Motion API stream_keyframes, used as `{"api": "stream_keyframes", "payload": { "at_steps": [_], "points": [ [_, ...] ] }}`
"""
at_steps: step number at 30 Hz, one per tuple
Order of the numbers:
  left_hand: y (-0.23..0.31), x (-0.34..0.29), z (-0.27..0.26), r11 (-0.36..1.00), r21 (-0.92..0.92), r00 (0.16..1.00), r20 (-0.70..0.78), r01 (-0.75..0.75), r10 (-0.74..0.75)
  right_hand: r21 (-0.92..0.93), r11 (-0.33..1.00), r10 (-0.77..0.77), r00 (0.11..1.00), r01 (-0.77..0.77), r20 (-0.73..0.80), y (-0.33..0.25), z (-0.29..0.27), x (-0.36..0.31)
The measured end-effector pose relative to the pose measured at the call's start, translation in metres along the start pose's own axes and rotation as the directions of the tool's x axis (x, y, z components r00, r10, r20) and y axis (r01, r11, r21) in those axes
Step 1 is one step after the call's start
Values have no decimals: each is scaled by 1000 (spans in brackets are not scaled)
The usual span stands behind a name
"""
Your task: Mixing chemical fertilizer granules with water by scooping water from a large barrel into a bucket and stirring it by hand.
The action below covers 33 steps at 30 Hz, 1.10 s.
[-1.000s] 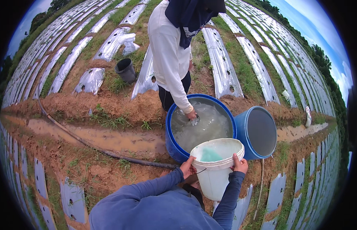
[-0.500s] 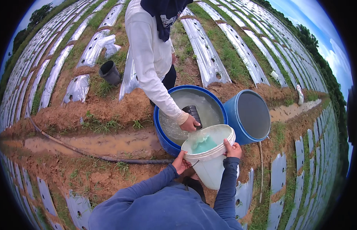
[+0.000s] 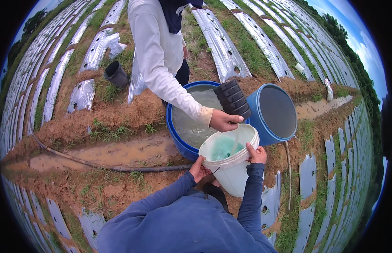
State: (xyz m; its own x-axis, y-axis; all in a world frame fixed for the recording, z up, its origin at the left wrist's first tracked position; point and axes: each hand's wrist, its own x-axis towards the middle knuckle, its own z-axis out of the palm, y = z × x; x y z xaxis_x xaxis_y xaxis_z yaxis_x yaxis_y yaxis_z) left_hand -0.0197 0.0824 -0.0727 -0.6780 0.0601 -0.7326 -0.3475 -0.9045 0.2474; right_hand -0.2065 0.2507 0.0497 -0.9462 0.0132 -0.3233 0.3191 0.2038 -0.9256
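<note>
Between my hands is a white plastic bucket (image 3: 232,175), tilted a little, with blue-green liquid (image 3: 222,147) inside. My left hand (image 3: 199,170) grips its rim on the left, by the wire handle. On the right side of the rim my right hand (image 3: 257,154) is closed, thumb over the edge. A co-worker's hand (image 3: 225,121) holds a black ribbed container (image 3: 233,99) tipped above the bucket, and a thin stream falls from it into the liquid. Behind the bucket stands a blue drum (image 3: 172,134) of cloudy water.
A second blue drum (image 3: 267,122), filled with greyish liquid, stands to the right. A dark hose (image 3: 103,167) runs along the muddy ditch (image 3: 111,152) at left. A black pail (image 3: 116,75) sits beyond it. Rows of silver plastic mulch (image 3: 221,44) cover the beds.
The co-worker's hand has lifted the black container out of the drum and brought it right, over the bucket, where it now pours. The bucket has become more upright in my hands.
</note>
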Motion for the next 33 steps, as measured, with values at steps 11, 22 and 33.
{"api": "stream_keyframes", "payload": {
  "at_steps": [11, 22, 33],
  "points": [
    [-5, -24, 6, 929, 362, 984, 124, 73, -125, -79, 992, -102, 990, 94, -100, 16, -58, -52],
    [19, -133, 49, 894, 394, 976, 115, -215, 185, 163, 960, -232, 973, 226, 16, -59, -63, -116],
    [35, -106, -4, 661, 572, 829, 61, -486, 556, 301, 942, -201, 967, 147, 158, 34, -28, -70]
  ]
}}
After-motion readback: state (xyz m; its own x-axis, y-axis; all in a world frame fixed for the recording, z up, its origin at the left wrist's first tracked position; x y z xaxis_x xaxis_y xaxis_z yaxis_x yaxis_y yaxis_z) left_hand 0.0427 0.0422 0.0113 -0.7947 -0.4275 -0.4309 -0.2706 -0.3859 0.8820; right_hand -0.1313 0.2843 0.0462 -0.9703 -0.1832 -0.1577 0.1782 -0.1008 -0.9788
